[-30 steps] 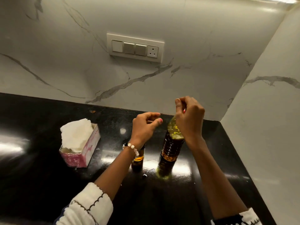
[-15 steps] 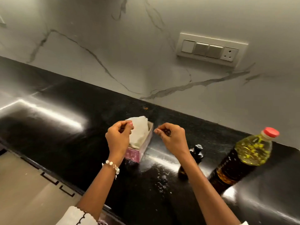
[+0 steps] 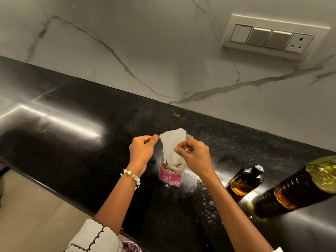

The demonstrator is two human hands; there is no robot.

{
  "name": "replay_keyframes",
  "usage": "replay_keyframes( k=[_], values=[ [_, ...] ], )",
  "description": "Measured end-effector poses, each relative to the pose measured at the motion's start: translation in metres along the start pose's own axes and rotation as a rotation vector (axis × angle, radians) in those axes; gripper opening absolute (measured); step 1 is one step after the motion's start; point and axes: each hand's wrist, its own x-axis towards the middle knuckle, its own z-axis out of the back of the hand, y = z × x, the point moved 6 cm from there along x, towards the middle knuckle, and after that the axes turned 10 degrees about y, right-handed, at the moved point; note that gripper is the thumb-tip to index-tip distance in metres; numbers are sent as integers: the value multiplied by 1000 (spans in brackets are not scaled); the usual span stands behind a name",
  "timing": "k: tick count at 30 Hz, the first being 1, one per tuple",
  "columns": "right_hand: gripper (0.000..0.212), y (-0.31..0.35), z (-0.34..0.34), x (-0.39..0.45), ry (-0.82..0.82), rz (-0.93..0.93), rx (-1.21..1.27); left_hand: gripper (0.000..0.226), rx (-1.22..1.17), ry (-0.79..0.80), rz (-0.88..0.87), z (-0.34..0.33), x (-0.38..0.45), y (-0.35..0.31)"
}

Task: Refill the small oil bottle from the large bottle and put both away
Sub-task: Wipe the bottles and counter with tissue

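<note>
The small dark oil bottle (image 3: pixel 245 180) with a black cap stands on the black counter (image 3: pixel 72 135), right of my hands. The large oil bottle (image 3: pixel 298 190), yellow oil showing in its shoulder, stands further right, its top cut off by the frame edge. A white tissue (image 3: pixel 170 146) sticks up from a pink tissue box (image 3: pixel 170 176) between my hands. My right hand (image 3: pixel 195 156) pinches the tissue's right side. My left hand (image 3: pixel 142 149) has its fingertips pinched at the tissue's upper left corner. Neither hand touches a bottle.
Small wet drops (image 3: pixel 203 195) lie on the counter between the box and the small bottle. A marble wall with a switch panel (image 3: pixel 271 36) rises behind. The counter's front edge runs diagonally at lower left, with pale floor (image 3: pixel 27 215) beyond it.
My right hand left the large bottle's cap and both hands moved left to the tissue box. The view swung left. A tissue now stands pulled up between my fingers.
</note>
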Motion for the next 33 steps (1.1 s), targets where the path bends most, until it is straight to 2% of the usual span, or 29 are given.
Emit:
replay_keyframes(
  k=[5,10,12,15,18,22,33],
  values=[
    [25,-1,-9,6,-26,15,-16,14,-8,54,-17,-6,9,-9],
    [48,11,-22,8,-108,70,-244,16,-11,141,-64,-11,13,-18],
    [46,14,-25,8,-156,57,-269,16,-20,194,-85,-14,12,-21],
    [31,12,-25,12,-167,34,-173,17,-16,263,-108,-18,12,-25],
    [24,10,-19,13,-156,5,-26,16,-20,252,-112,-16,14,-25],
    [16,7,-13,14,-101,-18,35,14,-11,255,-113,-17,17,-27],
    [19,-1,-4,15,16,-47,95,13,52,287,-180,-25,15,-36]
  ],
)
